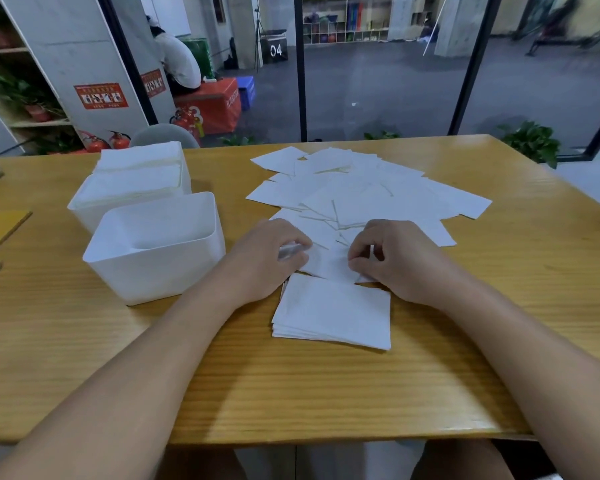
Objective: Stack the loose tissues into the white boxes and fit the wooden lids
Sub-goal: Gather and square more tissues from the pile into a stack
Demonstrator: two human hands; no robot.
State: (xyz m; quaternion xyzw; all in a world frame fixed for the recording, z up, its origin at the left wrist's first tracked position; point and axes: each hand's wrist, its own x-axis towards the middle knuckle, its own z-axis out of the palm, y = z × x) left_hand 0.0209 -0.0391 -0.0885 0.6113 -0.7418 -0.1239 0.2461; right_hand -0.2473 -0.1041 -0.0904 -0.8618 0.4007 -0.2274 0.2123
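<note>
**Op:** Head view. I'm looking down at a wooden table. Both hands are working one tissue at the near edge of the scattered tissues.

**Log:** Grip state?

**Op:** Left hand is curling its fingers onto the tissue's left edge; fingertips are blurring, but it is pinching the sheet. Right hand is pinching the right edge between thumb and bent fingers.

**Log:** Where is the rest lying?

**Op:** A squared stack of tissues is sitting just in front of the hands, between the wrists. The loose spread is fanning out behind, overlapping, towards the far edge.

**Log:** Boxes?

**Op:** Empty white box is standing just left of the left hand. Behind it, touching, a second white box is brimming with tissues above its rim. No lid on either.

**Log:** Lids?

**Op:** Wooden lids are lying at the far left edge, partly cropped.

**Log:** Any writing?

**Op:** "04" on a black box beyond the glass. Red posters on the pillar, text unreadable.
</note>
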